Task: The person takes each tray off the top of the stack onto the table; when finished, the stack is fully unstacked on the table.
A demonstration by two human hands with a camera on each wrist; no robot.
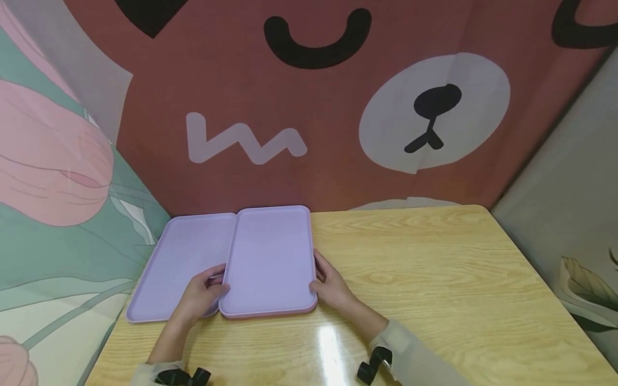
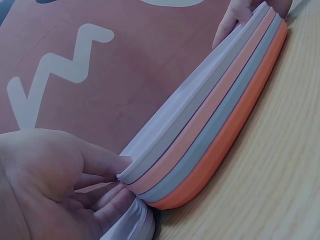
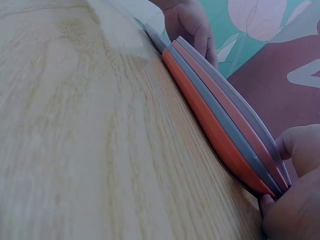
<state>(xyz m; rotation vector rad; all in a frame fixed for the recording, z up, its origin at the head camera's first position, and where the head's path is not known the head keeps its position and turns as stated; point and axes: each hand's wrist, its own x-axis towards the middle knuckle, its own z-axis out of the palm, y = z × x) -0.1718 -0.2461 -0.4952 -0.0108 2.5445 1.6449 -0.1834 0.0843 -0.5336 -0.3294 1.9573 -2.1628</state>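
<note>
A stack of rectangular trays lies on the table, with a lavender tray (image 1: 270,262) on top. Below its rim the left wrist view shows a pink layer, a grey-blue one and an orange tray (image 2: 220,155) at the bottom. My left hand (image 1: 200,292) grips the stack's left edge near the front corner, thumb over the top rim and fingers against the side. On the opposite edge my right hand (image 1: 333,287) holds the stack, thumb on the rim and fingers low by the orange layer. Another lavender tray (image 1: 183,268) lies flat right beside the stack, under my left hand.
The wood-grain table (image 1: 434,279) stretches away to the right. Behind it hangs a brown cloth (image 1: 333,177) with a bear face. A floral cloth (image 1: 58,257) borders the left side, and a pale wall (image 1: 555,177) stands on the right.
</note>
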